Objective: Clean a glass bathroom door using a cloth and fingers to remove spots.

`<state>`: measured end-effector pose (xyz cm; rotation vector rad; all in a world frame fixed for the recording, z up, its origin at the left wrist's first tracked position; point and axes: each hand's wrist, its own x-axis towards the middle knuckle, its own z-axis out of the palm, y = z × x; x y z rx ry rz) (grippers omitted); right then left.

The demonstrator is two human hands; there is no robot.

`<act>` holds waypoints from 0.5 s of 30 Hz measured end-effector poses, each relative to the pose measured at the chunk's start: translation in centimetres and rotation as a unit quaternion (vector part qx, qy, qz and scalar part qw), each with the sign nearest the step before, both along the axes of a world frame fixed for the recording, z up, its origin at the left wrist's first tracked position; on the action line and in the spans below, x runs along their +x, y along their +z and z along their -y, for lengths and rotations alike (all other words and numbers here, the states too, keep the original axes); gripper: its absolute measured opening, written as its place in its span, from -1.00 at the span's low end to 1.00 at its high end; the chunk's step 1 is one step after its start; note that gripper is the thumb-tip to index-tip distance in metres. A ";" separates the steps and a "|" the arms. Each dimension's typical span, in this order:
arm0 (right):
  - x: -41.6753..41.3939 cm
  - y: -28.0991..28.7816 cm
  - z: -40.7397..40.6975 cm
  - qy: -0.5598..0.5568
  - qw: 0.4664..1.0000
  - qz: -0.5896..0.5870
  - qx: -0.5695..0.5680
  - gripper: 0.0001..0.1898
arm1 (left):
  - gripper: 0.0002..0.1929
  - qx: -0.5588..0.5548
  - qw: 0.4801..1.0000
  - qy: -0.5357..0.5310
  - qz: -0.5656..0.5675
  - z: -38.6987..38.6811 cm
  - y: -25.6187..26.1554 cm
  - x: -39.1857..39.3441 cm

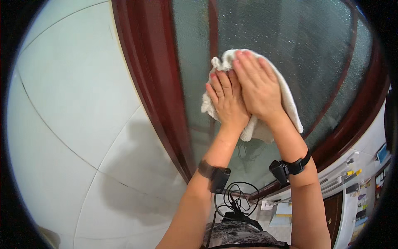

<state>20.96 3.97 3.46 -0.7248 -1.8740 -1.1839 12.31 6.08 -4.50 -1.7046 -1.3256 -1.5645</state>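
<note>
A white terry cloth (290,105) is spread against a wet glass pane (264,28) speckled with droplets. My left hand (228,99) lies flat on the cloth's left part, its fingertips near the bunched upper edge. Overlapping it slightly, my right hand (259,84) presses the cloth a little higher and to the right, fingers stretched out. Both palms are hidden against the fabric. One corner of the cloth hangs down by my right wrist, and a loose fold shows between the two wrists.
A dark red frame (152,77) borders the glass, with white tiled wall (71,93) to the left. Black devices are strapped on both wrists, and a looped black cable (238,199) hangs near my waist. Lower right are a small white shelf (360,186) with several items and metal rails.
</note>
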 end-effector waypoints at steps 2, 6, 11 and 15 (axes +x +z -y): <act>-2.6 -0.6 -0.4 0.082 0.991 0.058 -0.087 -0.53 | -0.29 0.020 0.999 0.001 0.050 -0.8 -1.4 -1.3; -4.6 -8.4 -2.3 0.167 0.960 0.129 -0.184 -0.52 | -0.23 -0.212 0.972 0.102 0.017 -0.1 -8.3 -2.2; -4.3 -10.5 -2.2 0.143 0.948 0.209 -0.195 -0.52 | -0.21 -0.195 0.976 -0.016 0.090 0.3 -13.5 -2.2; -5.3 -3.8 -2.9 0.103 0.988 0.068 -0.096 -0.49 | -0.28 -0.032 0.997 -0.003 0.063 -2.0 -9.3 -4.4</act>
